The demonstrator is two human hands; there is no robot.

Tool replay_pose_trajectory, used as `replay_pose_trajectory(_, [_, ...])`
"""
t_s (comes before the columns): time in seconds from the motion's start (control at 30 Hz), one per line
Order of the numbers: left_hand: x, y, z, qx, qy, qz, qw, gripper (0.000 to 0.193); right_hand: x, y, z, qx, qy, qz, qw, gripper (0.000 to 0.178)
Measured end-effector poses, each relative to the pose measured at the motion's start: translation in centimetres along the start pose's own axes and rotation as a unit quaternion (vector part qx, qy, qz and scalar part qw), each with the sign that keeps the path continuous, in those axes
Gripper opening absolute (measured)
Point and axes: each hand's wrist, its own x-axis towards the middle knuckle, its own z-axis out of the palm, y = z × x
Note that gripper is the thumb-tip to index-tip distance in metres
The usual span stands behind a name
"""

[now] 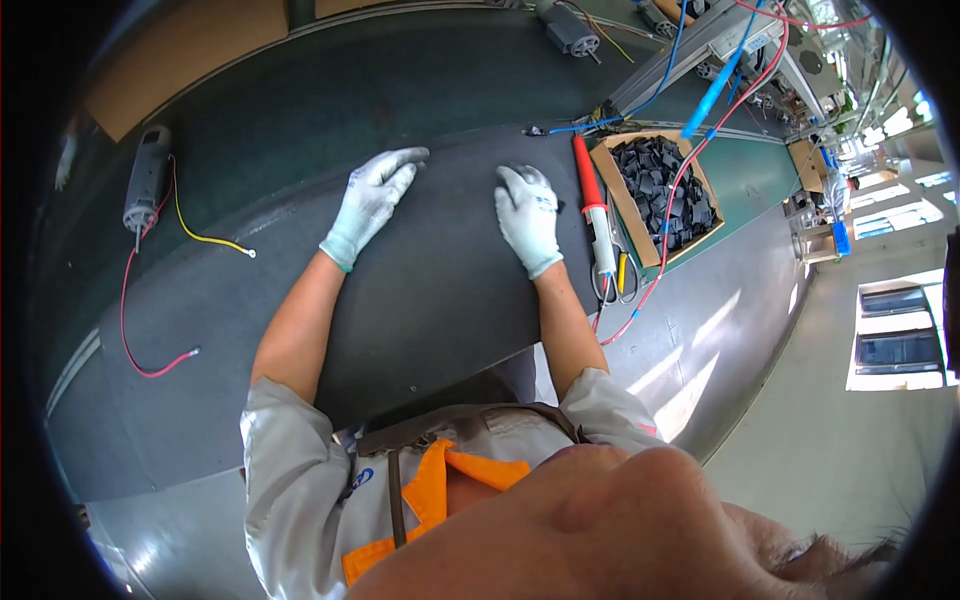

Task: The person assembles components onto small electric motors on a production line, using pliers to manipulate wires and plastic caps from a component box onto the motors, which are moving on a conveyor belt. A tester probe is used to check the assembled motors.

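Both my hands wear white gloves with grey-smudged fingers and hold nothing that I can see. My left hand (372, 203) rests over the dark mat (440, 300), its fingers stretched toward the right and the thumb apart. Across a gap, my right hand (528, 217) lies on the mat with loosely bent fingers; its palm side is hidden. Close to its right is a red-and-white stick-shaped tool (594, 205) with a cable. Left of my left hand, a grey cylindrical motor (148, 180) has a red wire (126, 310) and a yellow wire (203, 237) attached.
An open cardboard box (625, 200) of small black pieces (660, 190) stands at the right. Scissors (627, 280) lie beside it. A red air hose (668, 215) hangs across the box. Another motor (568, 30) sits at the back, near a metal frame (670, 75). Cardboard (180, 55) lies far left.
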Motion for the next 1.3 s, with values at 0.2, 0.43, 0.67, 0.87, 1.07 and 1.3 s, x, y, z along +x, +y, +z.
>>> replay_pose_trajectory(0.2, [0.2,-0.7,-0.7,0.086,0.0,0.013,0.996,0.025,1.6,3.6,-1.6,0.033,0.011,0.051,0.998,0.018])
replay_pose_trajectory(0.43, [1.2,-0.8,-0.2,0.142,0.017,0.069,0.987,0.026,17.0,5.8,-0.6,-0.131,-0.043,-0.084,0.987,0.04])
replay_pose_trajectory(0.67, [0.7,-0.4,-0.2,0.162,0.034,0.043,0.985,0.029,31.5,18.6,5.4,-0.283,-0.168,0.204,0.922,0.06])
replay_pose_trajectory(0.87, [0.9,0.8,0.2,0.191,0.028,0.025,0.981,0.03,34.9,31.2,8.3,-0.154,-0.205,0.291,0.922,0.091])
replay_pose_trajectory(1.07, [1.4,0.2,0.5,0.226,0.035,0.047,0.972,0.03,31.2,23.1,13.9,-0.002,-0.064,0.292,0.954,0.083])
replay_pose_trajectory(1.3, [3.1,-1.6,1.6,0.163,0.078,0.055,0.982,0.04,17.0,4.8,6.2,-0.006,-0.115,0.292,0.95,0.086])
